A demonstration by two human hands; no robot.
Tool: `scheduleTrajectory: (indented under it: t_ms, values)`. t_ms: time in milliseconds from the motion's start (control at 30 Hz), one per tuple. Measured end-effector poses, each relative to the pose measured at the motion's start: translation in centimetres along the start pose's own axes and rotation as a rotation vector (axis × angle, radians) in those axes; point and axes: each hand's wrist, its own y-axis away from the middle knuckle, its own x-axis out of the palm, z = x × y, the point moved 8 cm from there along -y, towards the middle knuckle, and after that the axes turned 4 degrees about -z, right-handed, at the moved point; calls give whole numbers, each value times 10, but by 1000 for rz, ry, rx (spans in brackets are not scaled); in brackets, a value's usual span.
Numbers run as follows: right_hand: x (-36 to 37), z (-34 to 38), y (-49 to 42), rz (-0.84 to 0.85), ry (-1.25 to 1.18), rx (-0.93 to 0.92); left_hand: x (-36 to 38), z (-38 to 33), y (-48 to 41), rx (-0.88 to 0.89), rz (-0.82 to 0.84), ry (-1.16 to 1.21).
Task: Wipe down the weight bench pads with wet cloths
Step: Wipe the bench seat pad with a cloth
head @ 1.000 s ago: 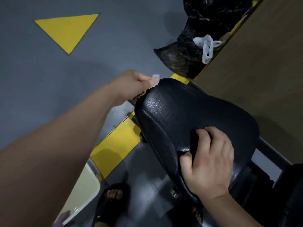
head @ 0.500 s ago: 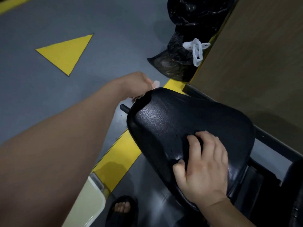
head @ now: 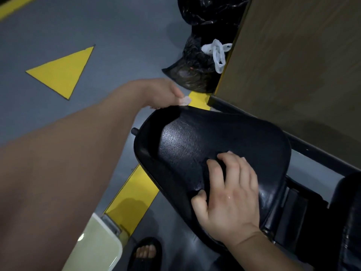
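Left hand [head: 162, 92] pinches a limp cloth [head: 185, 100] at the far edge of the pad [head: 195, 137]; right hand [head: 230, 194] presses spread fingers on its firm, likely slick top, gripping nothing.

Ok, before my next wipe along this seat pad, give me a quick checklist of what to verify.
1. Cloth in hand: ok. The left hand pinches a small pale cloth at the far edge of the seat pad.
2. Pad steadied: ok. The right hand presses on its top.
3. Second cloth under the right hand: cannot tell. Only a dark patch shows beneath the fingers.
4. Cloth wet enough: cannot tell.
5. Room beyond the far edge: ok. The black bag lies on the floor, apart from the pad.
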Motion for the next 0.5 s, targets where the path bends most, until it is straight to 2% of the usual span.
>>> scheduleTrajectory:
  t_ms: [167,333,400,500]
  values:
    - [-2,-1,1,0,-19,-5,22,-41,-14,85,50,-145]
    - [-4,-2,0,-5,-36,-1,9,0,-13,-44,99,-31]
    - [-4,-3,-1,-18,-41,5,10,-11,-17,-34,105,-176]
    - [-2,-4,1,-24,-47,5,30,-61,-18,96,149,-356]
